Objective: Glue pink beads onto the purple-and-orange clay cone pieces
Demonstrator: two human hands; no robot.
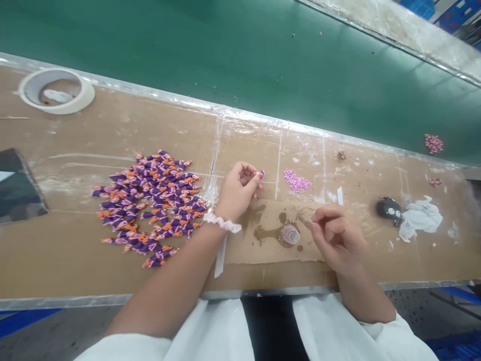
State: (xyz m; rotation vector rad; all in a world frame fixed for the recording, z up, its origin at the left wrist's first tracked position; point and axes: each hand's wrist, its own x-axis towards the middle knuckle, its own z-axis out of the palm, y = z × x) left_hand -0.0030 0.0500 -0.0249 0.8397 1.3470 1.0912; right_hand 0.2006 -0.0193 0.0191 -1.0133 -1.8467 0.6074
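Brown bench (112,260): one purple piece (260,174), left hand (236,193).

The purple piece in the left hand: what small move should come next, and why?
Probably bring the left hand across so the purple piece comes near the right hand. The piece is pinched at the fingertips, while the right hand rests with its fingers pinched beside the small clear cup.

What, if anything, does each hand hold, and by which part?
The left hand pinches one purple-and-orange piece by one end between fingertips. The right hand is pinched shut; contents cannot be told.
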